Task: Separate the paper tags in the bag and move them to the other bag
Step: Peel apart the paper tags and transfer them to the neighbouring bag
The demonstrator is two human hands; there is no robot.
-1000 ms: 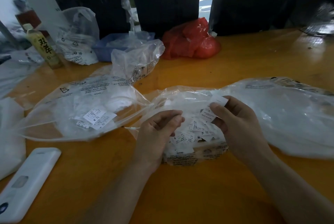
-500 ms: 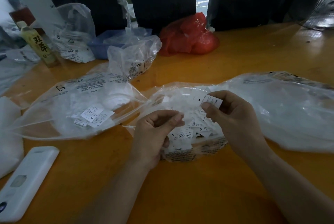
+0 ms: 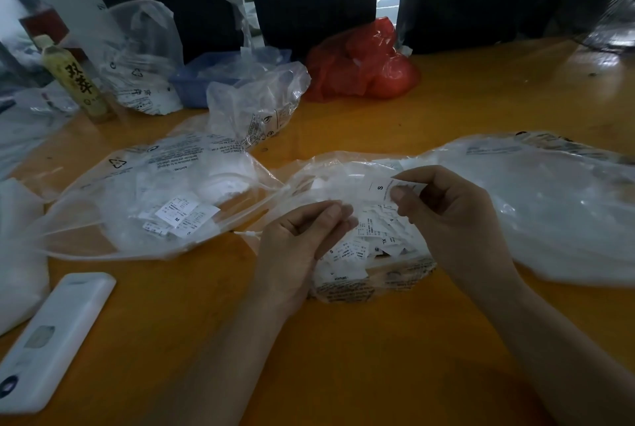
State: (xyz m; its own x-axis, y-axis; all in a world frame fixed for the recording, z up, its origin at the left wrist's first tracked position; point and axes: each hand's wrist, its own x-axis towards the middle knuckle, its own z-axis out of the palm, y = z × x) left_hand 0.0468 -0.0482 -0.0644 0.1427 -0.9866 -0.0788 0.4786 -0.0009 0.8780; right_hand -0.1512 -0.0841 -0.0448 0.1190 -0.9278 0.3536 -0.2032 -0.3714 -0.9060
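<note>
Both hands are busy over a clear plastic bag lying on the orange counter, right in front of the person. That bag holds a loose heap of small white paper tags, printed with size letters such as S, M and XL.

The right hand pinches one tag between thumb and fingertips, lifted just above the heap; a printed "S" shows on it. The left hand sits at the near left side of the bag's mouth with its fingers curled in toward the thumb, close against the plastic and the heap. Whether it actually grips a tag or the film I cannot tell, since the fingertips blur into the white paper.

Just to the left, touching the first bag at its edge, lies a second clear bag with a recycling triangle and lines of print on it. A few tags already lie inside, one marked "M".

To the right a larger clear plastic bag spreads across the counter, partly under the right wrist. Farther back stand a crumpled clear bag, a blue tray, a red plastic bag and another upright clear bag. A yellow-green drink bottle with dark characters stands at the far left. Near the lower left corner a white slab-shaped device lies flat on the counter.
</note>
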